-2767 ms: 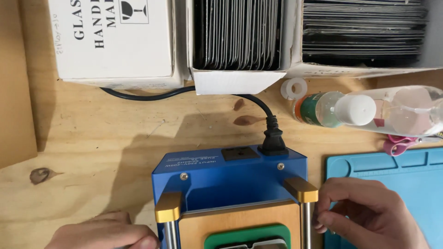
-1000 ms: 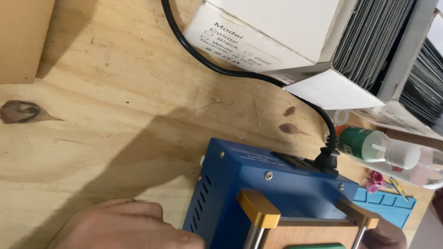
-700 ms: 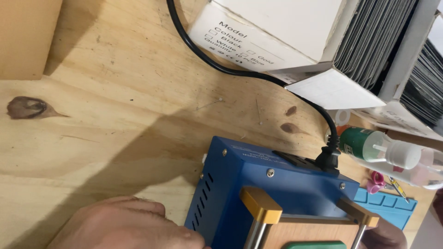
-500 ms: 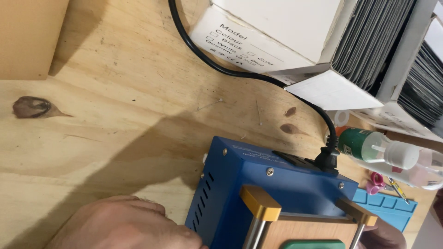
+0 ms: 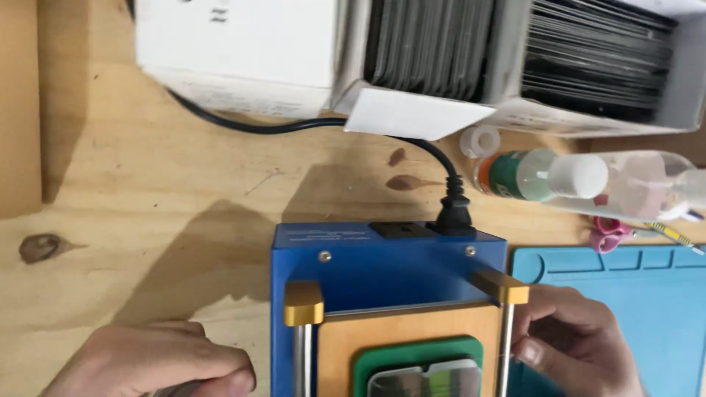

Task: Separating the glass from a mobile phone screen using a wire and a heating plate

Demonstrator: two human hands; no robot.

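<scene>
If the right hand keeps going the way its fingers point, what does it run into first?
The right hand points left, its fingertips at the right-hand steel rod of the blue machine. That rod would come first, probably at once; whether they already touch is unclear.

The machine (image 5: pixel 390 272) sits between the two hands: the left hand (image 5: pixel 158 360) lies on the table (image 5: pixel 147 198) just left of it, and the right hand (image 5: pixel 573 342) touches its right post (image 5: pixel 504 331), over the mat (image 5: pixel 632 301). Beyond the right hand lie bottles (image 5: pixel 588 176); behind those stand open boxes (image 5: pixel 515 59). A cable (image 5: pixel 294 126) enters the machine's back
</scene>
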